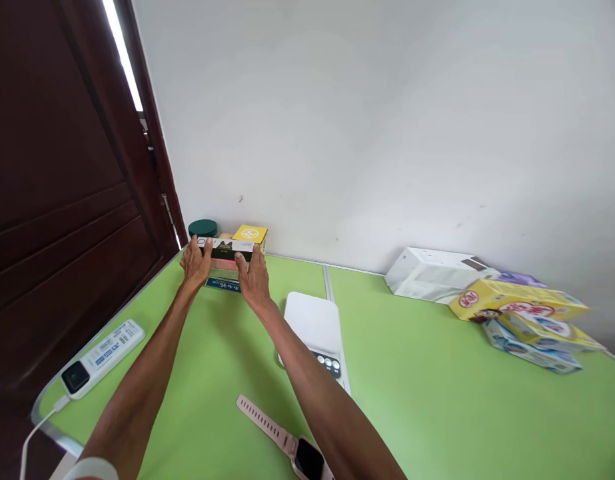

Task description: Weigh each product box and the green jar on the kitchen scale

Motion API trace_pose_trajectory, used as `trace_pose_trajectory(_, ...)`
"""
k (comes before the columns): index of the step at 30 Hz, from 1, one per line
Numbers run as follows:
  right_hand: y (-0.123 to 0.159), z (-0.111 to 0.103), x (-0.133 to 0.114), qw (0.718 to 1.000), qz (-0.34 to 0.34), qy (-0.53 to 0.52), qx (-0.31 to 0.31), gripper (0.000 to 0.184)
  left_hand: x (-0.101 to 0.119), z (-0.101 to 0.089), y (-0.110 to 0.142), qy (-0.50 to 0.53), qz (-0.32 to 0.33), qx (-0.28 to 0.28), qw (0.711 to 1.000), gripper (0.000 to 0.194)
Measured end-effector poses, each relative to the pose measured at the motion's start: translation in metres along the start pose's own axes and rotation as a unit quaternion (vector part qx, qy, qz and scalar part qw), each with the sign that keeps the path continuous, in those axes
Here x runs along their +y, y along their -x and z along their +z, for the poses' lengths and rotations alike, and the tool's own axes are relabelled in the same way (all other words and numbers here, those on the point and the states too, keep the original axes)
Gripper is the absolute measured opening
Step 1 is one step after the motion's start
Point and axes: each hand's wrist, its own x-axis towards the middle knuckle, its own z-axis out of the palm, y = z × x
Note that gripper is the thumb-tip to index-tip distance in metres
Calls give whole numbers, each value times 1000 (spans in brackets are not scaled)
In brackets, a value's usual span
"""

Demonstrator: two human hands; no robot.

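Black-and-white box [227, 249]: at the far left of the green desk [227, 347], level above a pink layer [223, 264]; whether its weight rests there, I cannot tell.
Left hand [196, 262]: grip grasping the box's left end, thumb on the near face.
Right hand [253, 275]: grip grasping the right end likewise; opposite holds probably keep the long shape from tipping.
Blue packet [223, 285]: at the pile's bottom, apparently its base.
Green-lidded jar [203, 227], yellow box [250, 233]: behind, near the wall [337, 133], leaving the front reachable.
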Motion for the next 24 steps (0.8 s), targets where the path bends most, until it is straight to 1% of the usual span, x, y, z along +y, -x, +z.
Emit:
trace_pose_trajectory(2,5,-10,1,1000,-6,-2,-6,91,1,-3,2,-1,-9,15,1000,77)
trace_pose_trajectory(3,10,-18,3,1000,-11,-2,-6,89,2,-4,4,0,-9,31,999,81)
trace_pose_trajectory(5,20,-45,15,1000,-18,4,6,85,6,-8,10,3,13,73,997,90)
trace_pose_trajectory(6,27,-64,24,1000,-17,11,22,82,10,-8,14,3,35,93,995,94)
trace_pose_trajectory(8,41,-113,49,996,-8,29,80,77,24,-5,25,7,106,119,987,98)
trace_pose_trajectory(9,50,-144,65,992,0,39,122,74,34,-1,33,14,146,120,982,98)
trace_pose_trajectory(11,72,-213,100,973,23,63,221,70,60,14,51,39,221,100,969,96)
trace_pose_trajectory(13,99,-285,138,941,51,105,319,74,92,38,76,69,270,54,959,94)
trace_pose_trajectory(15,127,-353,173,900,97,150,399,77,125,71,104,99,297,-10,950,93)
trace_pose_trajectory(17,150,-410,205,850,170,171,469,80,156,108,136,124,310,-87,939,93)
trace_pose_trajectory(18,158,-434,218,828,200,171,495,81,170,127,152,131,311,-130,932,94)
trace_pose_trajectory(19,163,-455,230,812,223,168,512,81,183,146,167,136,307,-176,925,95)
trace_pose_trajectory(20,164,-473,241,803,236,161,523,80,195,164,183,139,297,-226,917,95)
trace_pose_trajectory(22,158,-501,259,799,233,129,538,80,216,199,211,145,265,-326,896,92)
trace_pose_trajectory(24,142,-522,276,804,205,73,553,83,234,232,234,158,238,-407,868,88)
